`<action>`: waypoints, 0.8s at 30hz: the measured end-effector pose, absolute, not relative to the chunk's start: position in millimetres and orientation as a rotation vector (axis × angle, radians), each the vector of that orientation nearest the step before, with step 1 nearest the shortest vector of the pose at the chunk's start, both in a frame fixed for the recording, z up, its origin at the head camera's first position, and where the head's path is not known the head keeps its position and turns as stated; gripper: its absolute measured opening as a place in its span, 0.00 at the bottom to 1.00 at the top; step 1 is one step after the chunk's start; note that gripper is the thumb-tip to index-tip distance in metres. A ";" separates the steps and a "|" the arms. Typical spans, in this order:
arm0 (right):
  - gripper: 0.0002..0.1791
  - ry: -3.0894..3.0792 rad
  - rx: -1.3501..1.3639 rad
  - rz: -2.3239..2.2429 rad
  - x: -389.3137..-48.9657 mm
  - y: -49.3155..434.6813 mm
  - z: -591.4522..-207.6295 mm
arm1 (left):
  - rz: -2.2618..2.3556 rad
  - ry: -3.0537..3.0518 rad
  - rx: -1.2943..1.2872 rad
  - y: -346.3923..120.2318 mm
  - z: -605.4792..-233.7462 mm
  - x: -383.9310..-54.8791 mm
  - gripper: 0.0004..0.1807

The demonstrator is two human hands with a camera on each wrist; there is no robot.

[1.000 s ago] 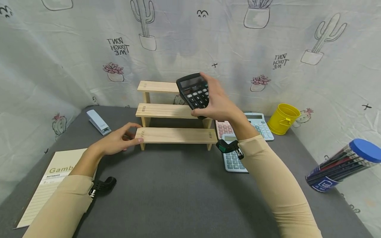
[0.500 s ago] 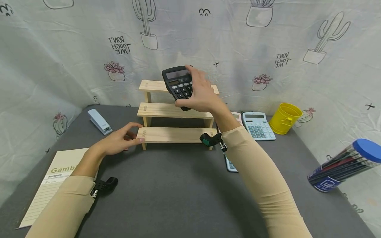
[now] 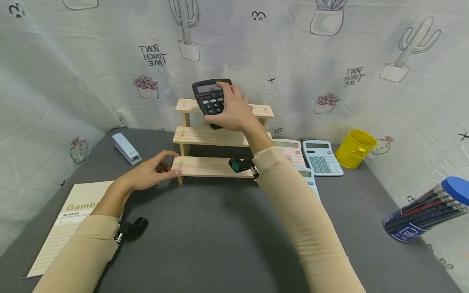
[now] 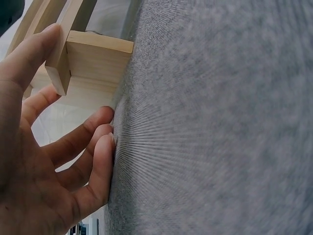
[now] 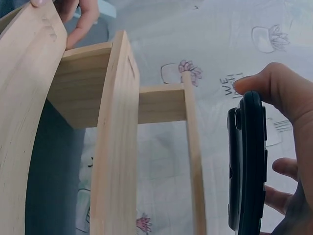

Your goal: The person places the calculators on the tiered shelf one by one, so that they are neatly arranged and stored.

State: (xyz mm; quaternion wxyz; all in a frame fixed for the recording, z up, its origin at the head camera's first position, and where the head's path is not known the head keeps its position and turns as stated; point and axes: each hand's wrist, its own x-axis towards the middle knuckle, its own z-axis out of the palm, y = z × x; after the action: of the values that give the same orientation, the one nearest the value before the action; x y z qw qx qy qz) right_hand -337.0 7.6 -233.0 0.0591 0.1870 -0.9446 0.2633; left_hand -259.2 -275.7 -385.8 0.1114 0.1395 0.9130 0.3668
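Observation:
My right hand (image 3: 236, 109) holds a black calculator (image 3: 207, 97) in the air, gripping it by its edges with the keys facing me. In the right wrist view, the calculator (image 5: 247, 161) appears edge-on, apart from the shelf boards. Below and behind it stands a three-step wooden display shelf (image 3: 209, 166), its right part partly hidden by my right arm. My left hand (image 3: 150, 173) pinches the left end of the lowest step. Seen from the left wrist, thumb and index finger lie on opposite edges of that board (image 4: 62, 63), while the other fingers rest on the grey tabletop.
Right of the shelf lie a pink calculator (image 3: 291, 152) and two light blue calculators, one (image 3: 322, 158) beside a yellow bucket (image 3: 355, 148). A pencil tub (image 3: 421, 213) stands far right. On the left are a stapler (image 3: 127, 148) and a notebook (image 3: 69, 228), partly under my left arm.
My right hand has carried the black calculator left and upward, from beside the middle step to in front of the top step. My left hand has stayed at the shelf's end.

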 end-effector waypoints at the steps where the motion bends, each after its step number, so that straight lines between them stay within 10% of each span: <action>1: 0.56 -2.865 0.570 0.790 -339.5 5.6 -234.0 | 1.079 2.682 0.409 -275.8 -386.2 -259.0 0.38; 24: 0.47 -3.023 0.582 0.652 -359.9 -19.1 -241.1 | 1.098 2.681 0.409 -278.7 -387.1 -259.3 0.38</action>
State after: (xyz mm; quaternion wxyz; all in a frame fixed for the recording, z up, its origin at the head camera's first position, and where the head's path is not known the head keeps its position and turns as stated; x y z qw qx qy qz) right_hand -359.9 -19.1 -241.1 -0.0026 0.1850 -0.9606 0.2073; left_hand -259.3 -278.7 -387.1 0.1079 0.1390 0.9110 0.3730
